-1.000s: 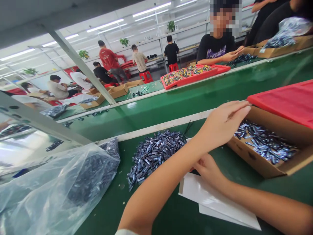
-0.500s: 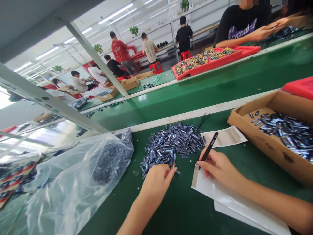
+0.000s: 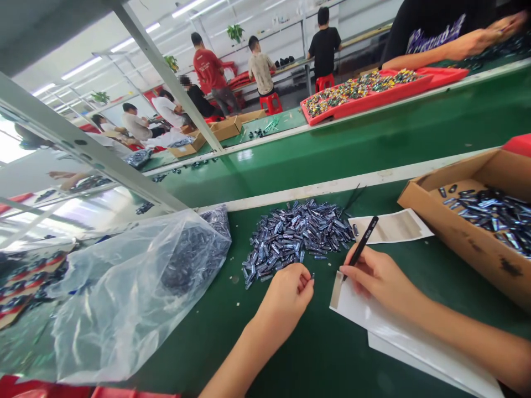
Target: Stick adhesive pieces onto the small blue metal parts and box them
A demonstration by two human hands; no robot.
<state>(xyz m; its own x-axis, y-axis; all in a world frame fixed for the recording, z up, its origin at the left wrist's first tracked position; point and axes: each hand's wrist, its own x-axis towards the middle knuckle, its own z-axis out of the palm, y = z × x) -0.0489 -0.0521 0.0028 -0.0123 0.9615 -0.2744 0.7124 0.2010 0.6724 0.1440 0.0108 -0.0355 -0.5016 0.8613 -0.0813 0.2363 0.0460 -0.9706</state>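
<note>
My left hand (image 3: 290,290) is closed in a pinch just below the pile of small dark blue pieces (image 3: 290,237). A small dark tip shows at its fingertips, too small to name. My right hand (image 3: 375,273) holds black tweezers (image 3: 362,246) like a pen, points down at the brownish end strip of a white sheet (image 3: 373,312). Another white sheet lies partly beneath it. Beyond the tweezers lies a white slip with a grey-brown strip (image 3: 392,228).
A clear plastic bag (image 3: 124,298) of dark pieces lies at left. A cardboard box (image 3: 468,243) of similar pieces stands at right. Beyond the green belt (image 3: 332,155) are a red tray (image 3: 365,105) of colourful pieces and a person's forearms. Other people sit or stand farther back.
My left hand has moved right and away from the pile, its fingers now over the bare green surface. My right hand still holds the tweezers at the sheet. The view has shifted slightly.
</note>
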